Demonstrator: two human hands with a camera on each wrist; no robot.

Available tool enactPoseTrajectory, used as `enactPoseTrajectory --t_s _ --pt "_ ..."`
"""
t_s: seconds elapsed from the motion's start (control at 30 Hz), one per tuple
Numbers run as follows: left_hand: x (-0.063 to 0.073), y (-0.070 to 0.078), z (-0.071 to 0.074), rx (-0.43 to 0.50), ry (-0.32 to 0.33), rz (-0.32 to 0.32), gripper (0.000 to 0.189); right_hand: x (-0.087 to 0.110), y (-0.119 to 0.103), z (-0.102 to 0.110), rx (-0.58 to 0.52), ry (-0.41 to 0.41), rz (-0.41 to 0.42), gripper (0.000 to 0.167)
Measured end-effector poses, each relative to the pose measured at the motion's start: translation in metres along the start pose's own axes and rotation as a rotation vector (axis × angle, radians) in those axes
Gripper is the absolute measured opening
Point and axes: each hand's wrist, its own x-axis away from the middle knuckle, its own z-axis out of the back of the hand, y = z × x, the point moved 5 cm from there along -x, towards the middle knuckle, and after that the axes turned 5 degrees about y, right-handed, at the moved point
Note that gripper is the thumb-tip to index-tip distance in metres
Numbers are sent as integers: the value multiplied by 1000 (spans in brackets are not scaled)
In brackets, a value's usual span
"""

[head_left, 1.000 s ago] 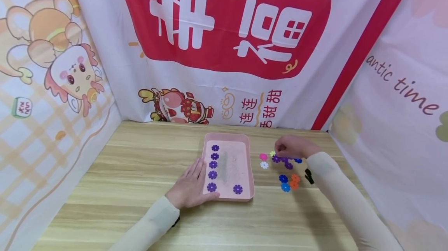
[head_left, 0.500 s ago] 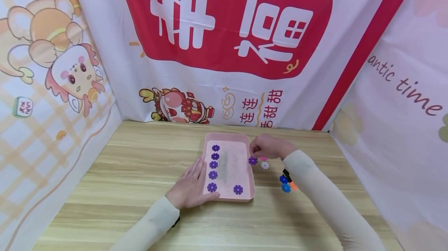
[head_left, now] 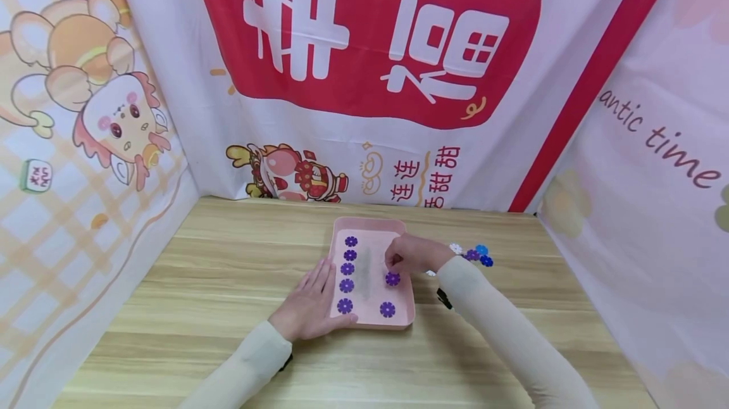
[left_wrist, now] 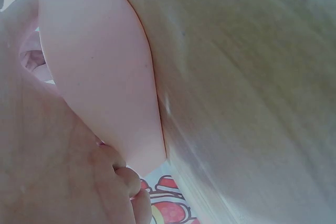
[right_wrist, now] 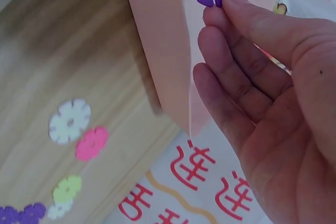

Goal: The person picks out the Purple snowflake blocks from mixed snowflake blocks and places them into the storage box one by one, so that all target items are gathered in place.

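1. Head view: since the frame half a second earlier, the right hand (head_left: 414,253) has been shifted from outside the tray's right wall to over the right part of the pink tray (head_left: 370,224); the purple disc (head_left: 392,278) has been carried in with it. The left hand (head_left: 307,308) is seen unchanged.
2. Head view, layout: the purple disc is seen just below the right fingertips, behind the lone disc (head_left: 387,309) in the near right corner. Whether the tray floor is touched cannot be told. Along the left side, five purple flower discs (head_left: 347,268) are lined up.
3. Left wrist view: the tray's outer wall is seen, with the left hand rested against the rim; nothing is clasped, the fingers being laid extended in the head view.
4. Right wrist view: the purple disc is pinched by its edge between thumb and index finger, most of it projecting past the tips. On the table (right_wrist: 121,72), a white disc (right_wrist: 70,121), a pink disc (right_wrist: 92,144) and a yellow-green disc (right_wrist: 67,189) are noted.
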Motion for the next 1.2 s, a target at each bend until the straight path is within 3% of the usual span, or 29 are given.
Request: enactPoseTrajectory --t_s 0.2,0.6,1.2 --pt "-1 -3 1 4 -5 18 119 -8 -2 -11 21 -7 -27 14" --pt "-3 -1 0 -13 19 -8 118 -13 -5 -17 68 22 -13 10" --pt "-1 -1 -1 -14 -7 -3 118 -18 -3 -28 77 -20 -56 10"
